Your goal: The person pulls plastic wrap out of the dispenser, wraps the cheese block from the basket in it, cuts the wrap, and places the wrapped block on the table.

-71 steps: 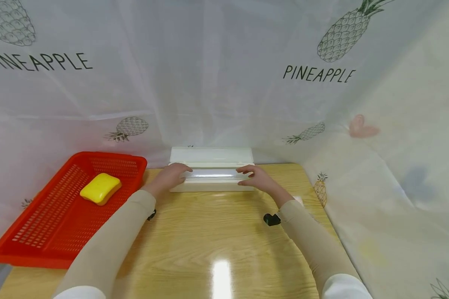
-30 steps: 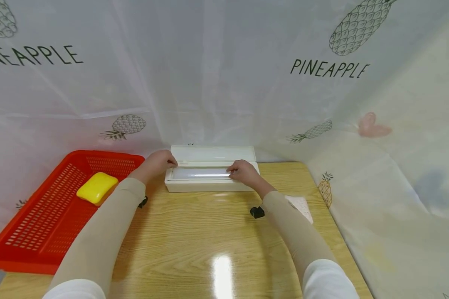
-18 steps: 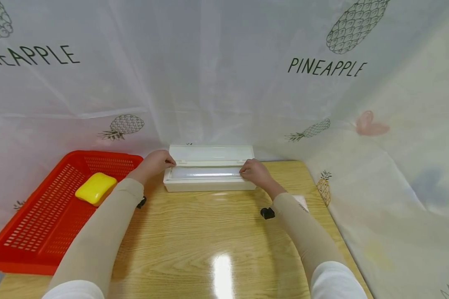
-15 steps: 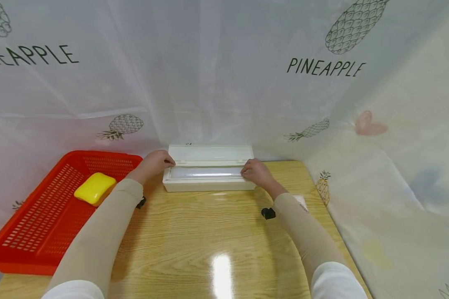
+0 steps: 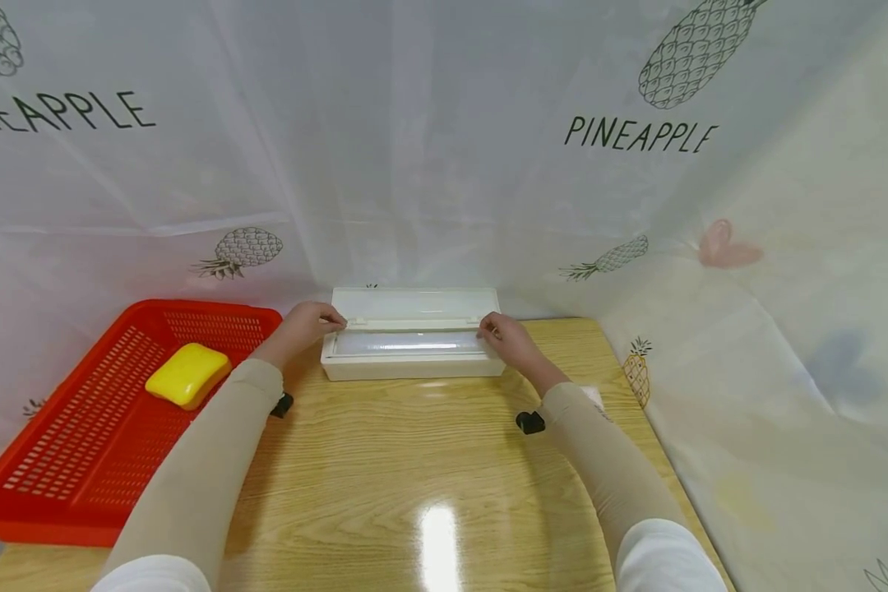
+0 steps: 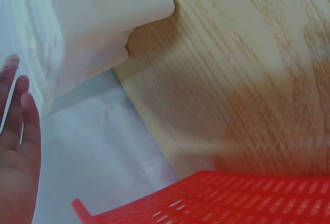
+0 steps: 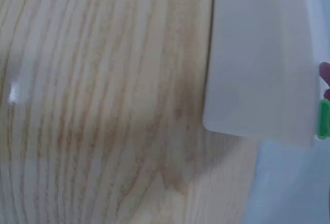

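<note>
Far left is a red basket with slotted sides and a puffy yellow block sitting in it. Next over, the left hand is at the left end of the box, fingertips by the back edge. The wrist view shows its fingers pretty straight, but the thumb doesn't show there, so I can't tell if it's pinching anything.

The box itself is a long, low, off-white thing with smooth plain sides and rounded corners, at the back of the wooden table, right by the pineapple-print sheet. Its lid is flipped up behind, same off-white, glossy inside. In the box lies a roll of pale, see-through-looking film, with a bright streak of light along it.

The right hand has bent fingers over the roll's right end; can't tell if they've got the film. Its wrist view catches a little green piece just beside its fingertips.
</note>
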### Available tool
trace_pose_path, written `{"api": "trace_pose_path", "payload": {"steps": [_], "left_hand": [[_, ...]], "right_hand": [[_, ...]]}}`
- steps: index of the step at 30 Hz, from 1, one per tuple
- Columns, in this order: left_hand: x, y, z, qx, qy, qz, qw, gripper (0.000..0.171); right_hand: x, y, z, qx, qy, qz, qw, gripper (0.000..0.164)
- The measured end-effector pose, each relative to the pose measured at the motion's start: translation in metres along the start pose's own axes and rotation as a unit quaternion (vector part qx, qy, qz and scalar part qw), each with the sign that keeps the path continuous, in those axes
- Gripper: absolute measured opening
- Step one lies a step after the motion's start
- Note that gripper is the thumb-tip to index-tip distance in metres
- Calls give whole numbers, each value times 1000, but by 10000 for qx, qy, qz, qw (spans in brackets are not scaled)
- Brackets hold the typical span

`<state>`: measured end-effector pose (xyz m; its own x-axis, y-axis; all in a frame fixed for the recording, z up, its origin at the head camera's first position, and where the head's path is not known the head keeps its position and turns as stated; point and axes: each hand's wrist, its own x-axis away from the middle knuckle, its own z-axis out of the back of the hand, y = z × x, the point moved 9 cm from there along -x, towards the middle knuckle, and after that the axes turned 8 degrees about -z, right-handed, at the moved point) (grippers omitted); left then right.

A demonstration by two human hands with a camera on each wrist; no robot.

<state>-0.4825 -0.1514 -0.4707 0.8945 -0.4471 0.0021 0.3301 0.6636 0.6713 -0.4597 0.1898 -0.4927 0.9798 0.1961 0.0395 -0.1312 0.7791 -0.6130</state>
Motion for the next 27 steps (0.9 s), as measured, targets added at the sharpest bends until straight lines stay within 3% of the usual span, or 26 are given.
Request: {"api": "trace_pose_path", "payload": {"steps": [8, 17, 22, 27], "left_hand": [[2, -3, -6, 995, -20, 309, 9946, 11], [9, 13, 11, 1914, 250, 111, 9811, 25], [10, 25, 29, 1968, 414, -19, 9796, 23], [10, 45, 51, 1723, 525, -238, 9834, 22]], "right_hand": [[0, -9, 8, -114, 468, 193, 9987, 14], [-1, -22, 39, -816, 578, 447, 9940, 19], [0, -34, 62, -1243, 591, 460, 9894, 15], [2, -52, 87, -1065, 625, 524, 9910, 15]]}}
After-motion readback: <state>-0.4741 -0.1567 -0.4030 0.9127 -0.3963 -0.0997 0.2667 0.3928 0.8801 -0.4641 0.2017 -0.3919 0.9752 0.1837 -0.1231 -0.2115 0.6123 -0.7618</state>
